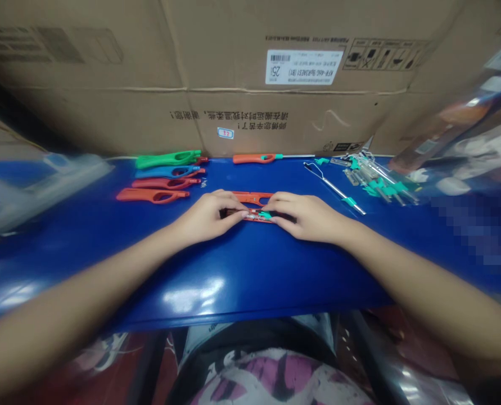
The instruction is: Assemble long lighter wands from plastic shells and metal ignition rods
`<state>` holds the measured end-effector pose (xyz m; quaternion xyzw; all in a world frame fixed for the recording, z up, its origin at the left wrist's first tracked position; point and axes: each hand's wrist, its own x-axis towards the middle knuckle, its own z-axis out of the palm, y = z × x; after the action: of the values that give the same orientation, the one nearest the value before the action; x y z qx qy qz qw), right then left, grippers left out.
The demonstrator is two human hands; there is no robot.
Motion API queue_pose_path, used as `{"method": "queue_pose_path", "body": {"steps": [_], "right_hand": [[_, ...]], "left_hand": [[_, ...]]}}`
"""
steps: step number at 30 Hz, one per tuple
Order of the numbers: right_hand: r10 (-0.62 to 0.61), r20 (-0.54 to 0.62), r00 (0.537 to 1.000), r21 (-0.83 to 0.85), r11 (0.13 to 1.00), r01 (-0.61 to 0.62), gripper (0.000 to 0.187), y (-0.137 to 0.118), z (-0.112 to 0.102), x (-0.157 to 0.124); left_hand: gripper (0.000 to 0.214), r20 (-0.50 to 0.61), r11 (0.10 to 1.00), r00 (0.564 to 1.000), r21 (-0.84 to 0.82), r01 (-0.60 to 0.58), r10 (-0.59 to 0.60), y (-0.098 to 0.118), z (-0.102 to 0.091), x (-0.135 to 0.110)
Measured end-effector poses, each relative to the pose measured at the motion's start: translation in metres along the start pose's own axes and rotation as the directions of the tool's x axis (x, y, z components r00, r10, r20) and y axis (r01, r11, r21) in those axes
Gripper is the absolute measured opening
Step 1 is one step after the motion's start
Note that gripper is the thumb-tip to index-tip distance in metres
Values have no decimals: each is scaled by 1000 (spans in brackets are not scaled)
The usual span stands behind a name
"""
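In the middle of the blue table, my left hand [211, 215] and my right hand [307, 218] hold the two ends of an orange lighter shell half [256, 219]. Their fingers are closed on it, thumbs on the near side. Small inner parts and a green piece [265, 215] show inside this shell. Just behind it is another orange shell half [254, 197] with a trigger opening, partly covered by my fingers. My hands hide both ends of the held shell.
Green, blue and red-orange lighter shells [168, 171] lie at the left. A long-nosed orange lighter [253, 159] rests by the cardboard [229, 67]. To the right are a loose metal lighter tube [334, 188] and a pile of metal tubes with green parts [377, 179].
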<state>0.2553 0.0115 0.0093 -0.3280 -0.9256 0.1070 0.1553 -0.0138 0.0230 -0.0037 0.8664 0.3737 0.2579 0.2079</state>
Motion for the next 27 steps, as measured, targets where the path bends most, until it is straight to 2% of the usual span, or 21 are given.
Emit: {"method": "queue_pose_path", "body": {"steps": [9,19,24,27], "right_hand": [[-20,-9,1000,3,1000,20,27,4,0,-2],[-44,-20,999,44,998,45,27,2,-1,-2],[-38,-1,999,42,998,38,27,1,-1,-2],[-42,7,999,38,998,42,27,1,-1,-2]], "left_hand": [[26,50,999,998,48,-25,22,3,-4,0],[24,100,998,995,60,-1,-5,10,-7,-1],[24,137,996,989,71,46,-56,17,-9,-3],[24,149,997,989,80,8,-20,19,-9,-4]]}}
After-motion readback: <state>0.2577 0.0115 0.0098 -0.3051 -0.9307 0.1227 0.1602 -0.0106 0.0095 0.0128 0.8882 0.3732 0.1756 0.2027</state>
